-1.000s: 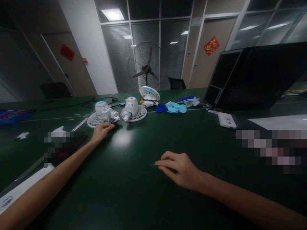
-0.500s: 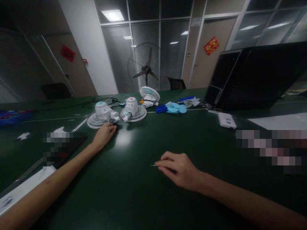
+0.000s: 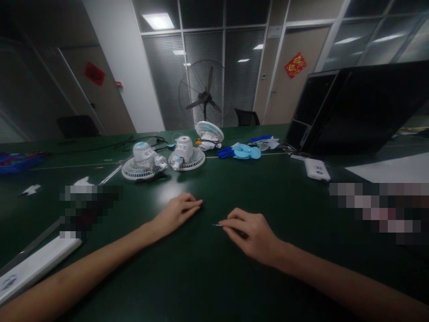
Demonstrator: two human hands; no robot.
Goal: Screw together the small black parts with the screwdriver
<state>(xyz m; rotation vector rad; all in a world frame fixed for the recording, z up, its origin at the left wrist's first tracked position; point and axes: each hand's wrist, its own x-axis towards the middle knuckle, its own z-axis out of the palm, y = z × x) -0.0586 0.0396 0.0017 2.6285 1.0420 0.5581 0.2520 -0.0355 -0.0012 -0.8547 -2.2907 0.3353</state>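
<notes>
My right hand [image 3: 250, 232] rests on the dark green table [image 3: 187, 277], fingers pinched on a thin metal tool [image 3: 217, 225] whose tip pokes out to the left. My left hand [image 3: 177, 212] lies palm down on the table just left of it, fingers together and reaching toward the right hand; whether anything is under it is hidden. Three small white fan units lie farther back: one with a teal cap [image 3: 142, 163], one in the middle [image 3: 186, 154] and one behind [image 3: 209, 134].
Blue fan blades and blue gloves [image 3: 243, 151] lie behind the fans. A white device [image 3: 317, 169] sits at right beside a large black monitor [image 3: 362, 107]. A white flat box [image 3: 36, 264] lies at the left edge. A pedestal fan [image 3: 203, 91] stands beyond the table.
My left hand has drawn back from the teal-capped fan unit and slid right to the table's middle, close to my right hand. The right hand shifted slightly forward.
</notes>
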